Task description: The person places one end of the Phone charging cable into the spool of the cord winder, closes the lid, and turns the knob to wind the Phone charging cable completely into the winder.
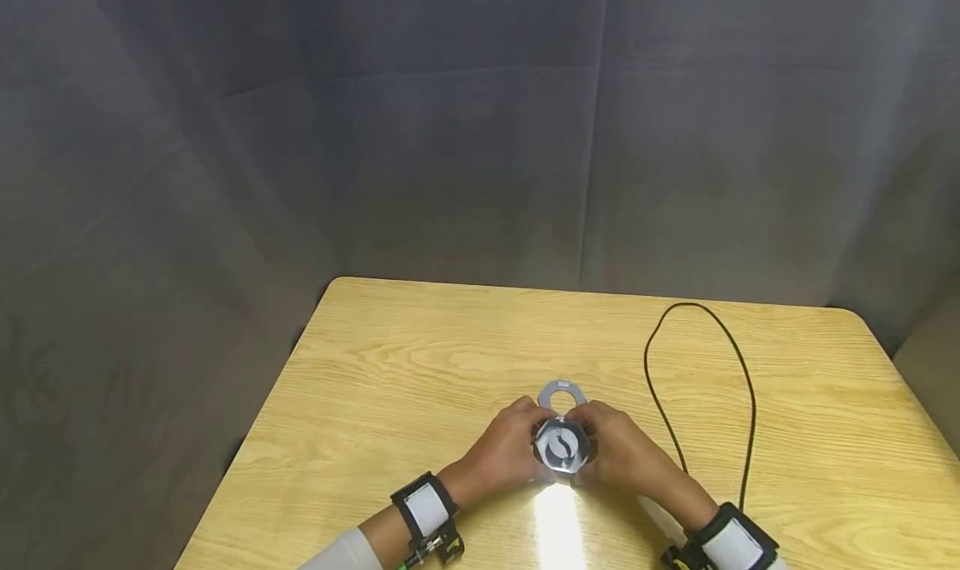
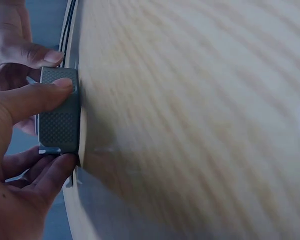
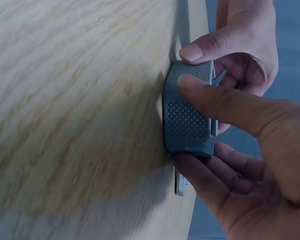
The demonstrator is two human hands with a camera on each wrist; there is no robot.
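A small grey hexagonal part (image 1: 561,447) with dimpled sides stands on the wooden table (image 1: 420,362) near its front edge. Both hands hold it there. My left hand (image 1: 519,438) grips its left side; the left wrist view shows the thumb and fingers curled round the part (image 2: 60,112). My right hand (image 1: 604,437) grips its right side, its thumb lying across the dimpled wall (image 3: 187,115). A flat grey ring (image 1: 562,397) lies on the table just behind the part, touching or almost touching it.
A black cable (image 1: 750,403) loops over the right half of the table, close to my right forearm. A grey curtain hangs behind the table. Each wrist wears a black and white strap.
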